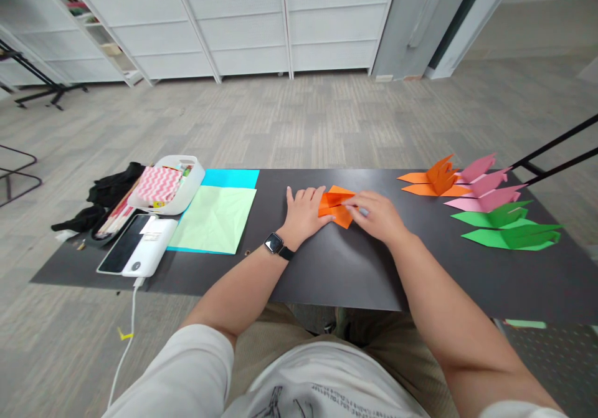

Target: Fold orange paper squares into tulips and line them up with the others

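A partly folded orange paper (337,207) lies on the black table (355,262) in front of me. My left hand (304,211) rests flat beside it, fingers stretched out and pressing on its left edge. A dark watch sits on that wrist. My right hand (377,214) lies over the paper's right side, with its fingertips pressed down on a fold.
Finished folded paper figures stand at the right: orange (436,180), pink (486,187) and green (509,228). A stack of light green and blue sheets (215,218) lies at the left, beside a white basket (172,187), a phone on a white power bank (137,250) and black cloth (107,197).
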{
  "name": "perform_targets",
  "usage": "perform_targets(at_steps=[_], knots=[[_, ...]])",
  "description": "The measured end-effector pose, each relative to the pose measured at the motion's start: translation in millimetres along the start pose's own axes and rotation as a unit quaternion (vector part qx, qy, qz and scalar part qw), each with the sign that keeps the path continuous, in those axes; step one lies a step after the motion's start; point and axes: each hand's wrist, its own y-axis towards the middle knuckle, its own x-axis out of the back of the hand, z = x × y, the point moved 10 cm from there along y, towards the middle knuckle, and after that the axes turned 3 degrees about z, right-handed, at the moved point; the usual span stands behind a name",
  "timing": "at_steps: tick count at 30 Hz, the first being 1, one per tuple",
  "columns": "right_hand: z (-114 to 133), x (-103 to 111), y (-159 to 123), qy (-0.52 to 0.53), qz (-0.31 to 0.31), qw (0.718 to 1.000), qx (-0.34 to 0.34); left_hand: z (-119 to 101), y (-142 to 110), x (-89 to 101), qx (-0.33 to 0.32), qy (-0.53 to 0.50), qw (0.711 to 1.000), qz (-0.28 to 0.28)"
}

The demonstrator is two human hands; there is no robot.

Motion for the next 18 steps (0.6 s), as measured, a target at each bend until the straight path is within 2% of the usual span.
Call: perform_targets(at_steps=[3, 6, 11, 18], knots=[[9, -31, 0, 0.009, 0.089, 0.996, 0.019, 2, 2, 0.3, 0.001, -0.014, 1.000, -0.007], [3, -47, -1, 0.007, 0.131, 0.991, 0.023, 5, 3, 1.6, 0.010, -0.023, 1.000, -0.013], [-4, -51, -2, 0.002, 0.142, 0.989, 0.026, 16, 3, 6.3, 0.021, -0.028, 0.999, -0.021], [4, -49, -6, -0.029, 0.145, 0.989, 0.026, 40, 2, 6.3, 0.038, -0.034, 0.999, -0.014]])
